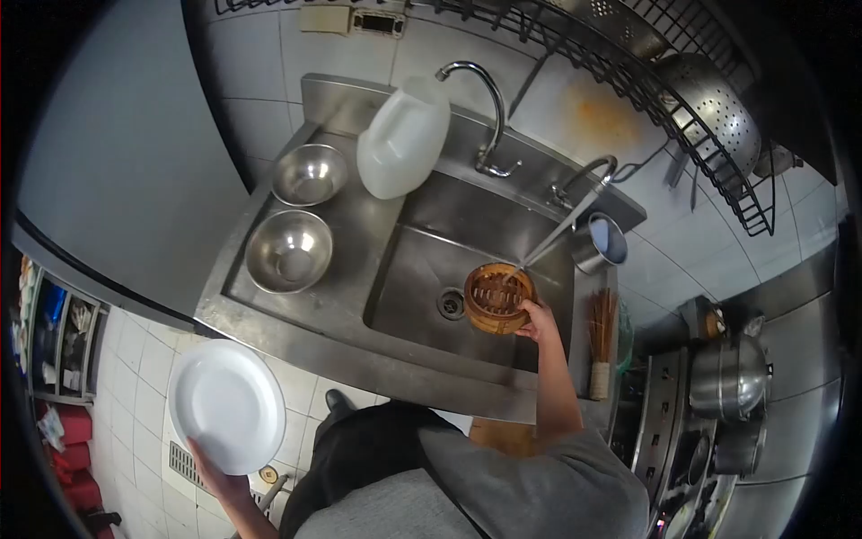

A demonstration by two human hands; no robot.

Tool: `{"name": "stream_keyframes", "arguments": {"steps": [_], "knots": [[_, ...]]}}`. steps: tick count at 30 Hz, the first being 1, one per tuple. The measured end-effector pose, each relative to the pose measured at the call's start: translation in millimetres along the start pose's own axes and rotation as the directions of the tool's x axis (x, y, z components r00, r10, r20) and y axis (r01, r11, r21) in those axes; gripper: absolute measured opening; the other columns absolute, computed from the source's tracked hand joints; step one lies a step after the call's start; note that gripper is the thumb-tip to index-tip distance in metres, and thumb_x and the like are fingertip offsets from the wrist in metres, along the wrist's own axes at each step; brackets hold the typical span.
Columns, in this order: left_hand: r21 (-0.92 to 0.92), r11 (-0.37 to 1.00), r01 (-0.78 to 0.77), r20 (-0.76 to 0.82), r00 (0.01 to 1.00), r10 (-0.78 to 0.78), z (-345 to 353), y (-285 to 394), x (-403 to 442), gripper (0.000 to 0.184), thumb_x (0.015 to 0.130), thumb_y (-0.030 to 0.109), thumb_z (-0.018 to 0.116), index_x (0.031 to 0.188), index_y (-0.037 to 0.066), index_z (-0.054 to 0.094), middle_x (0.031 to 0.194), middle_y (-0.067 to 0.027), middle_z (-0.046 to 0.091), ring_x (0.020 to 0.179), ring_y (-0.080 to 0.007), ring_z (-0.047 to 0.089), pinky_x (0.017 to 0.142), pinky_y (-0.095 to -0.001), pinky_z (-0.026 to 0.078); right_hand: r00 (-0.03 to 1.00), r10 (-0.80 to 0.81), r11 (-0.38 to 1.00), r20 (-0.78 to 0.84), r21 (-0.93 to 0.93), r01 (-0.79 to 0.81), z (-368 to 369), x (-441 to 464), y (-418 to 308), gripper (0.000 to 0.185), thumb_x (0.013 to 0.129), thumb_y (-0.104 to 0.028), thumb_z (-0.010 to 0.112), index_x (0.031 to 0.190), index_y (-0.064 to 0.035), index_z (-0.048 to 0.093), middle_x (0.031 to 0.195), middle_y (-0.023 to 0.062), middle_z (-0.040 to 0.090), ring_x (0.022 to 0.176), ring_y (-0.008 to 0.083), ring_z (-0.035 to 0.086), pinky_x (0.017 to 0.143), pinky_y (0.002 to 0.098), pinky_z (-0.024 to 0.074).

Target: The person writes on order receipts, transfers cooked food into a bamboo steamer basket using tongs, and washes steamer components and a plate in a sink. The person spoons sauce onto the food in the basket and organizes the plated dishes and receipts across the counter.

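My right hand point(539, 323) grips the near right rim of a small round bamboo steamer basket point(498, 298), holding it over the sink point(422, 269) beside the drain. The slatted inside of the basket faces up, and I see no food in it. A pale straight line runs from the right tap point(588, 175) down to the basket; whether it is a hose or running water I cannot tell. Off to the left, away from the counter, my left hand point(224, 481) holds a white oval plate point(226, 404) by its lower edge, over the floor.
Two steel bowls point(289, 251) and a translucent plastic jug point(404, 139) stand on the left drainboard. Behind the sink is a curved tap point(489, 108). A steel cup point(600, 242) and a bamboo brush point(600, 346) are at the right. A wire rack point(628, 85) hangs above.
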State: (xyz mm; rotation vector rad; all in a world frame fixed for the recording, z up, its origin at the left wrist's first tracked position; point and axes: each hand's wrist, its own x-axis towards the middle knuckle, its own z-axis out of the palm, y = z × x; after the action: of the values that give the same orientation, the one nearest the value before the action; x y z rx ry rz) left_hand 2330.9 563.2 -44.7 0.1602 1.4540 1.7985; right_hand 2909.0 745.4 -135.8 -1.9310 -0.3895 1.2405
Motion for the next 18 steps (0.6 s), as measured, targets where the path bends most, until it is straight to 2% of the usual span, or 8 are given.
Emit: {"name": "stream_keyframes", "arguments": {"steps": [1,3,5,6,7,11,14,18], "knots": [[-0.058,0.996,0.062,-0.026,0.998,-0.063,13.0,7.5,-7.0,0.058,0.092,0.039,0.043,0.135,0.003,0.029,0.127,-0.0147,0.042,0.113,-0.0278,0.048,0.09,-0.0405,0.045,0.999,-0.032,0.999,-0.028,-0.029,0.031,-3.5,-10.5,-3.1,0.067,0.067,-0.019,0.065,0.128,-0.0056,0.04,0.109,0.0148,0.055,0.081,0.0263,0.062,0.057,0.0355,0.0546],[0.536,0.72,-0.441,0.303,0.896,0.324,-32.1,-13.2,9.8,0.059,0.092,0.039,0.043,0.136,0.003,0.028,0.129,-0.0145,0.041,0.115,-0.0273,0.046,0.09,-0.0397,0.045,0.993,-0.114,0.993,-0.02,-0.033,0.113,-13.7,-12.2,1.3,0.066,0.065,-0.015,0.063,0.127,-0.0061,0.043,0.098,0.0122,0.06,0.07,0.0209,0.062,0.045,0.0313,0.0508],[0.533,0.726,-0.434,0.317,0.898,0.304,-32.1,-16.4,9.7,0.059,0.092,0.04,0.042,0.136,0.002,0.028,0.129,-0.0143,0.04,0.116,-0.0271,0.045,0.091,-0.0389,0.044,0.978,-0.207,0.977,-0.011,-0.063,0.205,-20.0,-10.3,-0.6,0.068,0.064,-0.014,0.063,0.129,-0.0069,0.044,0.094,0.0104,0.061,0.069,0.0179,0.061,0.043,0.0304,0.049],[0.275,0.948,-0.157,0.143,0.982,0.121,-7.7,-4.1,3.6,0.059,0.092,0.04,0.043,0.136,0.002,0.028,0.129,-0.0143,0.04,0.116,-0.0271,0.045,0.091,-0.0386,0.044,0.969,-0.237,0.968,-0.062,-0.102,0.23,-21.0,-11.0,-3.1,0.069,0.064,-0.013,0.062,0.13,-0.0073,0.043,0.095,0.0097,0.062,0.069,0.0169,0.061,0.043,0.0296,0.0483],[-0.058,0.99,0.126,0.039,0.992,-0.124,9.0,4.2,-0.6,0.06,0.092,0.04,0.043,0.136,0.001,0.028,0.129,-0.0142,0.04,0.116,-0.0272,0.045,0.091,-0.0383,0.044,0.957,-0.269,0.957,-0.112,-0.142,0.253,-21.9,-12.5,-5.8,0.07,0.064,-0.012,0.062,0.131,-0.0078,0.043,0.095,0.0091,0.062,0.07,0.016,0.061,0.043,0.0288,0.0475],[-0.043,0.996,0.08,0.117,0.99,-0.075,15.1,4.1,0.3,0.06,0.092,0.039,0.043,0.135,0.0,0.028,0.129,-0.0136,0.041,0.116,-0.0266,0.045,0.09,-0.038,0.044,0.945,-0.291,0.945,-0.151,-0.202,0.259,-34.7,-18.9,-14.2,0.076,0.063,-0.009,0.063,0.135,-0.0088,0.039,0.101,0.0076,0.063,0.075,0.0151,0.062,0.048,0.0274,0.0482],[-0.007,1.0,0.028,0.108,0.994,-0.027,2.3,-3.7,5.7,0.06,0.092,0.04,0.045,0.135,0.001,0.029,0.128,-0.0131,0.042,0.114,-0.0256,0.046,0.09,-0.0375,0.044,0.91,-0.387,0.917,-0.147,-0.166,0.363,-38.5,-26.3,-12.8,0.074,0.062,-0.007,0.064,0.133,-0.0079,0.041,0.094,0.0071,0.062,0.061,0.0125,0.059,0.04,0.026,0.0435],[-0.037,0.992,0.124,0.004,0.992,-0.124,16.4,5.7,1.6,0.06,0.091,0.04,0.046,0.135,0.002,0.029,0.127,-0.013,0.043,0.113,-0.0256,0.047,0.09,-0.0371,0.044,0.77,-0.616,0.777,-0.164,-0.283,0.562,-45.1,13.7,4.7,0.078,0.059,-0.002,0.066,0.133,-0.0062,0.04,0.102,0.0086,0.06,0.074,0.016,0.06,0.057,0.0253,0.0481]]}}
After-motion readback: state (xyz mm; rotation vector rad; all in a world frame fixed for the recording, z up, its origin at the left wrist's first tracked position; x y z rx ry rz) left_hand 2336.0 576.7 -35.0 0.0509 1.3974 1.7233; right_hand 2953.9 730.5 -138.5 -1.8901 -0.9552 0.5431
